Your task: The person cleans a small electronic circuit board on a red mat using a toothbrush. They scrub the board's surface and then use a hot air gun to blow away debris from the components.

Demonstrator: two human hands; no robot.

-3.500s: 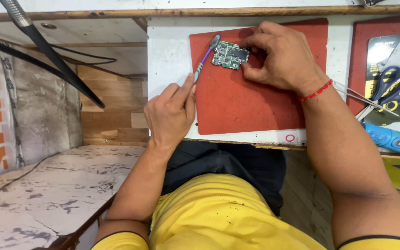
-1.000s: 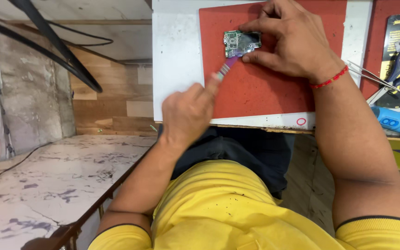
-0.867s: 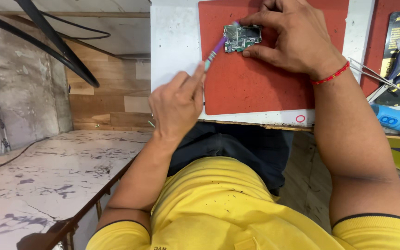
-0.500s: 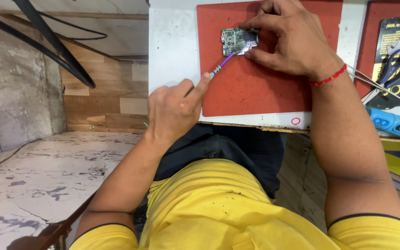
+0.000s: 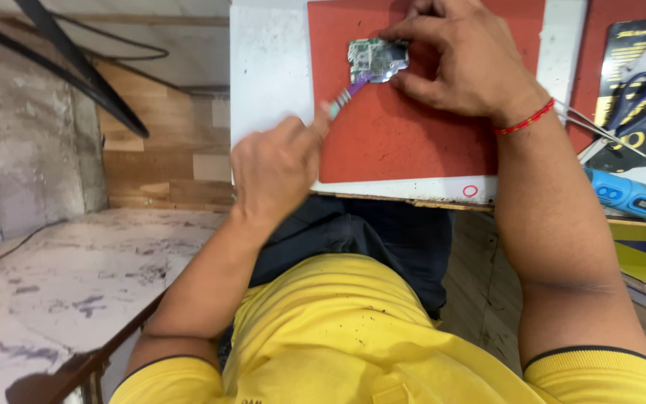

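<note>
Circuit board [image 5: 376, 60] pinned by right hand [image 5: 465, 63], left hand [image 5: 274, 168] brush [image 5: 349, 91] lower, blurred

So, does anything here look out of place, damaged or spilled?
Nothing stands out. The right hand steadies the small circuit board flat on the red mat, the left hand holds a thin tool to its edge. Scissors lie aside.

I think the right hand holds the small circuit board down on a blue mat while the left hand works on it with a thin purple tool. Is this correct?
Not quite: the mat is red, not blue, as the head view shows. The rest holds: the right hand pins the small circuit board on it, and the left hand works on it with the thin purple tool.
</note>
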